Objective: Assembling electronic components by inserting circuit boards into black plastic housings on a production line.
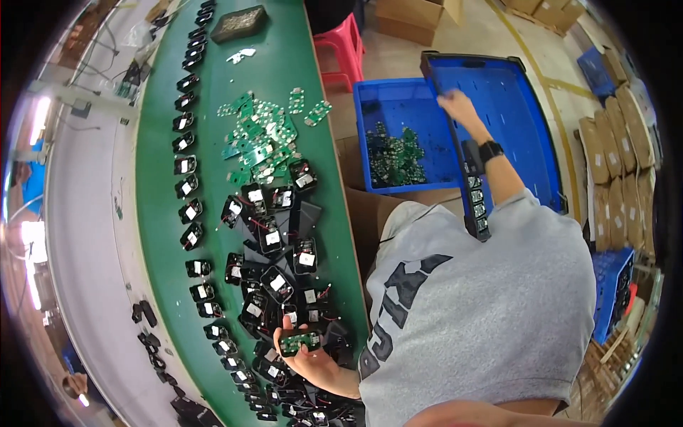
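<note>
In my left hand (313, 364) is a small black plastic case with a green circuit board (299, 344), held face up above the workbench with fingers and thumb around it. My right hand (457, 107) is stretched out over a large blue tray (512, 107) with a dark rim; its fingers are curled, and whatever they hold is too small to see. A row of small black cases (478, 203) lies along the tray's near side. Beneath my left hand spreads a heap of black cases (270, 285) with white labels and thin red wires.
A green workbench (160, 249) bears a long line of black cases (186, 165) and a pile of green circuit boards (263, 139). More boards lie in a blue crate (445, 167) beside the tray. A dark container (238, 25), a pink stool (345, 53) and a cardboard box (409, 21) stand farther off.
</note>
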### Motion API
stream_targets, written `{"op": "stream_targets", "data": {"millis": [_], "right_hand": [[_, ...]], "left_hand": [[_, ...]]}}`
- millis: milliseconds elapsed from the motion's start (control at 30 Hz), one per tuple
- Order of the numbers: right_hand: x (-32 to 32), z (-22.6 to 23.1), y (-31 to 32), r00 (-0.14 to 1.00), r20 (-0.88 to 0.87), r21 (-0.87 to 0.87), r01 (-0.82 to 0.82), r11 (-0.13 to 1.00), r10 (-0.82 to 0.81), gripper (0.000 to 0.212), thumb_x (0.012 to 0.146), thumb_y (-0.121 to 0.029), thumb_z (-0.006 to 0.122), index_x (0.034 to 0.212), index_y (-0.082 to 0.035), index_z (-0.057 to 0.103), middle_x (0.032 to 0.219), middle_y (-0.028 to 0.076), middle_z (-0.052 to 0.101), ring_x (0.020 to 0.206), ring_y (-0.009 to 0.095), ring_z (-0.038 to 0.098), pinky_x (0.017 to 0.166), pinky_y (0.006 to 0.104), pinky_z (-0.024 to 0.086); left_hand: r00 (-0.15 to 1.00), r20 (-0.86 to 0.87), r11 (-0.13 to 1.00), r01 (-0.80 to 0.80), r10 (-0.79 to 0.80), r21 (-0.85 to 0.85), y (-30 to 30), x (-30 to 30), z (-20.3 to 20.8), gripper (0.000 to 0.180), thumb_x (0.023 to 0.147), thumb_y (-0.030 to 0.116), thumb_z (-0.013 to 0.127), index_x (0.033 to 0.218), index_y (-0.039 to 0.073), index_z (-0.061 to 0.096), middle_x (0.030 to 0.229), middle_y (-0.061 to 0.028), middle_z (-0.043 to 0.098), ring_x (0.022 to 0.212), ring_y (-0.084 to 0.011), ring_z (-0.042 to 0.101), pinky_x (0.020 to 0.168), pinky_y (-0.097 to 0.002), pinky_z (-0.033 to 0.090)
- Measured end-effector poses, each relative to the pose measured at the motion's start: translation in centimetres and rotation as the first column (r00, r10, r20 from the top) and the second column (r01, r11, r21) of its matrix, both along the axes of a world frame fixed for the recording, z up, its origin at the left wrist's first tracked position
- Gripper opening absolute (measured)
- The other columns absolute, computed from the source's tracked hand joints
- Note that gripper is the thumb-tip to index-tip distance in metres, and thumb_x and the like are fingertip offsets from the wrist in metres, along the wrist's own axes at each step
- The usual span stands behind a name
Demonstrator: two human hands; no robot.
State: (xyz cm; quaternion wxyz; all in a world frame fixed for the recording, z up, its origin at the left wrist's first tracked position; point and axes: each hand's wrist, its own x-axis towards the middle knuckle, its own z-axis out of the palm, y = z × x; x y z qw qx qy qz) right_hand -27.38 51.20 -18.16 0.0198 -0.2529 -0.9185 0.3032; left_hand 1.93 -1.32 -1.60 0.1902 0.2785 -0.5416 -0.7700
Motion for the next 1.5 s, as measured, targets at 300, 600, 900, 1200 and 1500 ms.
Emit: {"op": "stream_targets", "data": {"millis": [300,600,900,1200,1500], "right_hand": [[5.9,-6.5,-2.6,0.959,0.278,0.205,-0.003,0.979,-0.055,0.040,0.068,-0.030,0.070,0.089,0.004,0.065,0.094,0.024,0.067,0.093,0.039,0.065,0.081,0.0446,0.052],[-2.0,-6.2,-10.5,0.964,0.186,0.166,-0.220,0.961,0.188,0.035,0.071,-0.030,0.068,0.086,0.001,0.067,0.091,0.022,0.067,0.089,0.039,0.064,0.076,0.0471,0.052],[-11.9,-6.7,-20.1,0.960,0.100,0.104,-0.271,0.957,0.261,0.041,0.077,-0.040,0.067,0.092,-0.002,0.070,0.096,0.023,0.068,0.093,0.038,0.066,0.081,0.0460,0.053],[-8.9,-10.6,-15.2,0.819,-0.260,0.243,-0.458,0.855,0.512,0.036,0.092,-0.033,0.056,0.080,0.000,0.064,0.086,0.019,0.062,0.085,0.039,0.058,0.080,0.0467,0.046],[-7.5,-10.7,-13.5,0.789,-0.237,0.018,-0.580,0.815,0.567,0.033,0.093,-0.029,0.057,0.105,0.001,0.063,0.095,0.021,0.062,0.095,0.038,0.057,0.085,0.0432,0.045]], "left_hand": [[0.999,0.045,1.000,-0.023,0.023,-0.001,2.4,-0.6,1.0,0.058,0.076,0.011,0.058,0.132,0.004,0.045,0.131,-0.0202,0.052,0.099,-0.0272,0.061,0.080,-0.0314,0.055],[0.999,0.004,0.998,0.036,-0.036,0.049,2.4,-1.2,1.1,0.059,0.074,0.003,0.052,0.132,0.004,0.043,0.131,-0.0230,0.051,0.098,-0.0291,0.062,0.087,-0.0369,0.054],[0.999,0.019,0.998,0.031,-0.032,0.050,2.9,-0.3,0.5,0.060,0.077,0.008,0.059,0.134,0.004,0.043,0.135,-0.0216,0.049,0.101,-0.0263,0.061,0.082,-0.0346,0.054],[0.998,0.015,0.985,-0.056,0.054,0.162,2.9,0.4,0.0,0.062,0.078,0.006,0.063,0.135,0.003,0.041,0.130,-0.0251,0.051,0.099,-0.0276,0.062,0.077,-0.0336,0.057],[0.990,0.073,0.989,0.115,-0.122,0.095,3.3,-3.4,-0.1,0.061,0.070,-0.005,0.046,0.131,0.000,0.043,0.122,-0.0266,0.057,0.097,-0.0281,0.064,0.077,-0.0308,0.056]]}}
